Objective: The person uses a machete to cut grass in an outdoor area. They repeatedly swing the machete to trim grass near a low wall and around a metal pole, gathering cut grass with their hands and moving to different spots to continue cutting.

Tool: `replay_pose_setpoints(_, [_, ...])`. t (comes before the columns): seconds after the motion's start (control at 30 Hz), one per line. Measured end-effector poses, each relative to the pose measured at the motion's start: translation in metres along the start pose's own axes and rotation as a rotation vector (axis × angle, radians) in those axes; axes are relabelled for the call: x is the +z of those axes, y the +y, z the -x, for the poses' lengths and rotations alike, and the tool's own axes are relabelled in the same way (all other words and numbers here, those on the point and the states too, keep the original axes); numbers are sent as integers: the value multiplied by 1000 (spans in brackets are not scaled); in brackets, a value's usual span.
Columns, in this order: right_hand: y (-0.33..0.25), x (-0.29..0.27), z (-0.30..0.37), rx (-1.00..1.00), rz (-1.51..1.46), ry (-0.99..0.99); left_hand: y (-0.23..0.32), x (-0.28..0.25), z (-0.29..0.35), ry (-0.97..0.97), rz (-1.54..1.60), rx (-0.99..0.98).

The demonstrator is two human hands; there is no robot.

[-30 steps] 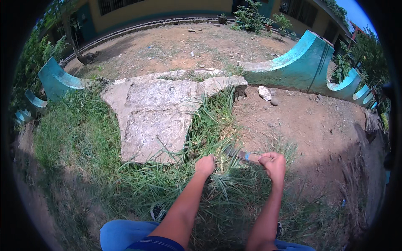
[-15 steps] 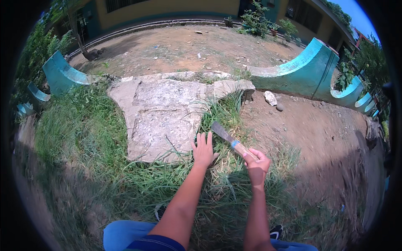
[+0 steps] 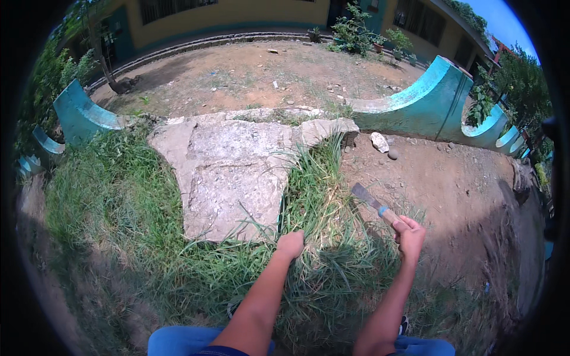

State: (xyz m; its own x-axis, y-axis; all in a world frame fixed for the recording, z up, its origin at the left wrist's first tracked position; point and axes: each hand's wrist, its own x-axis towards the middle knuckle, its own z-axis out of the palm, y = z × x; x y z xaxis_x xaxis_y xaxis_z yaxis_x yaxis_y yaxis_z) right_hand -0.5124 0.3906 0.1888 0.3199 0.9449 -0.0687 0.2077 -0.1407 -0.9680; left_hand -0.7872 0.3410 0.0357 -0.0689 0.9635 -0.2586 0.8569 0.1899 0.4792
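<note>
Long, green, narrow-bladed grass (image 3: pixel 225 261) around a flat, rough, grey concrete slab (image 3: pixel 234 190).
A teal-painted, curved concrete wall section (image 3: pixel 415 113) stands beyond the slab, to the right, bordering bare brown soil (image 3: pixel 439 172); the flat metal-bladed hand tool with a wooden handle and blue band (image 3: pixel 380 210) is positioned right of the slab, blade directed forward and left, over the grass-soil margin; the right hand (image 3: pixel 409 238) is closed around the handle's rear end; the left hand (image 3: pixel 291 244) is curled into a fist at the slab's near right corner, among grass, and whether stems are enclosed cannot be told; an irregular whitish stone (image 3: pixel 379 142) lies just beside a smaller, rounded, grey stone (image 3: pixel 392 154).
</note>
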Motion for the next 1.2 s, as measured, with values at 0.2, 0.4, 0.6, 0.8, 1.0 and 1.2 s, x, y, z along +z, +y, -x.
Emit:
replay_pose_setpoints(0.2, [64,17,-4,212,217,-282,46,-8,-7,271,-140,98])
replay_pose_setpoints(0.4, [2,-1,16,-42,237,-295,78,-8,-27,425,-169,247])
replay_pose_setpoints(0.6, [13,-26,-9,277,193,-352,30,41,-10,-48,-102,-166])
replay_pose_setpoints(0.8, [137,42,23,236,-143,-366,30,28,-5,14,-85,-192])
replay_pose_setpoints(1.0, [4,-37,-1,72,194,-328,31,20,6,-54,-40,-129])
replay_pose_setpoints(1.2, [81,-18,-24,384,104,-437,49,25,-10,-189,-100,-181])
